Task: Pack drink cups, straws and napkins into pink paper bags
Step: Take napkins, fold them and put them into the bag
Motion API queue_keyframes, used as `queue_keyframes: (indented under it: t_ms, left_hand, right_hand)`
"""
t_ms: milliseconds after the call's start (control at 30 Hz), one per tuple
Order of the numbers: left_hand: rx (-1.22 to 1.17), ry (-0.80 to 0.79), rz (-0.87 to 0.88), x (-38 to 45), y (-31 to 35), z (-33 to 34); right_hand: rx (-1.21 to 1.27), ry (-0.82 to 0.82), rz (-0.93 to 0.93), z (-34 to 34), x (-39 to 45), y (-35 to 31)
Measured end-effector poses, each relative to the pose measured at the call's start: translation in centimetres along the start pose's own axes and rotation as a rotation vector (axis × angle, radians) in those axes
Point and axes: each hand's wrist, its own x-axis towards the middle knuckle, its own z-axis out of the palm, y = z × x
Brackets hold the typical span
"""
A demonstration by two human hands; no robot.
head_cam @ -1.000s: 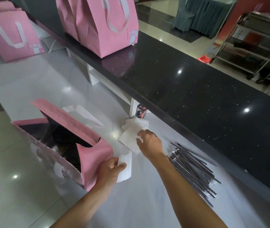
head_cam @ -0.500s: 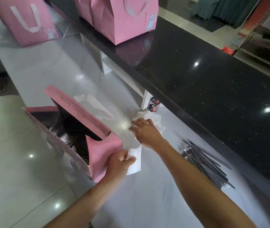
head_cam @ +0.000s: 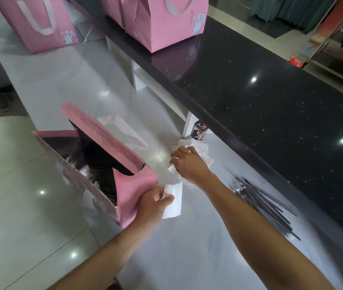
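The left hand (head_cam: pixel 152 203) gripped the near corner of the open pink bag (head_cam: pixel 124 164) and pinched a folded white napkin (head_cam: pixel 172 203) against it with the thumb. Just beyond it, the right hand (head_cam: pixel 189 164) lay curled over the loose pile of napkins (head_cam: pixel 202 152) on the white counter (head_cam: pixel 187 248), its fingers gathering a sheet (how many sheets it held could not be told). Inside the bag, left of both hands, dark shapes stood at the bottom, too shadowed to name. A crumpled clear plastic wrapper (head_cam: pixel 122 130) lay beyond the bag, left of the right hand.

To the right of the right forearm a bundle of wrapped dark straws (head_cam: pixel 264 206) lay on the counter, apart from the napkins. The raised black shelf (head_cam: pixel 271 114) overhung the counter just past the right hand, and its white support leg (head_cam: pixel 188 125) and a small printed carton (head_cam: pixel 200 130) stood right behind the napkin pile, closing off that side. Far beyond the hands, a closed pink bag (head_cam: pixel 39 24) stood on the counter and two more pink bags (head_cam: pixel 162 19) on the black shelf.
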Motion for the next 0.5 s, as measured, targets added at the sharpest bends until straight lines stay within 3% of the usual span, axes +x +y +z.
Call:
queue_keyframes:
  t_ms: [233, 500]
  left_hand:
    - [-0.031, -0.012, 0.013, 0.1, -0.1, 0.0]
    - [-0.075, -0.020, 0.022, -0.5, -0.5, -0.3]
  right_hand:
    - [0.045, 0.118, -0.070, -0.2, -0.8, 1.1]
    - [0.060, 0.232, -0.013, -2.6, -4.1, 2.0]
